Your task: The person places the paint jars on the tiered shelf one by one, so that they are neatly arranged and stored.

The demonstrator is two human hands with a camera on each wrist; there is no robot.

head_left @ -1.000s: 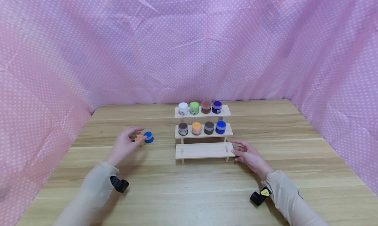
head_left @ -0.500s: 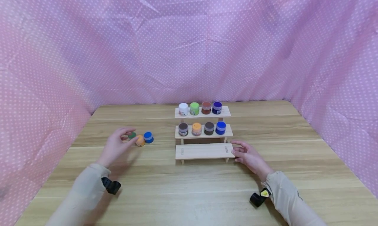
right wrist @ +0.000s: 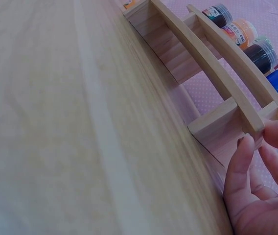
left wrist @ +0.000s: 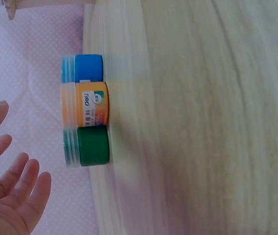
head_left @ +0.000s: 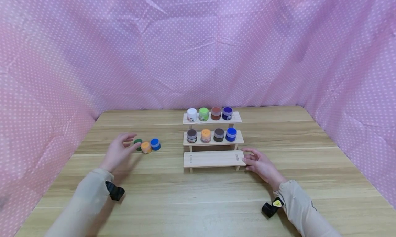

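My left hand (head_left: 120, 150) hovers beside a green paint jar (head_left: 138, 144), fingers apart and relaxed; the left wrist view shows a gap between fingertips and jars. Touching the green jar is an orange paint jar (left wrist: 92, 104), and against that one stands a blue paint jar (head_left: 155, 144). At the right end of a three-step wooden display rack (head_left: 213, 159), my right hand (head_left: 262, 165) pinches the corner of the lowest shelf between thumb and finger, as the right wrist view shows. That lowest shelf carries nothing.
On the middle shelf stand a dark brown jar (head_left: 191, 136), an orange jar (head_left: 205, 136), a dark jar (head_left: 218, 135) and a blue jar (head_left: 231, 134). The top shelf holds white, light green, red-brown and navy jars. A pink dotted cloth (head_left: 198, 51) hangs behind the table.
My left hand has drawn back leftward from the orange and blue jars, opening its fingers, so the green jar shows more. The right hand stays at the rack.
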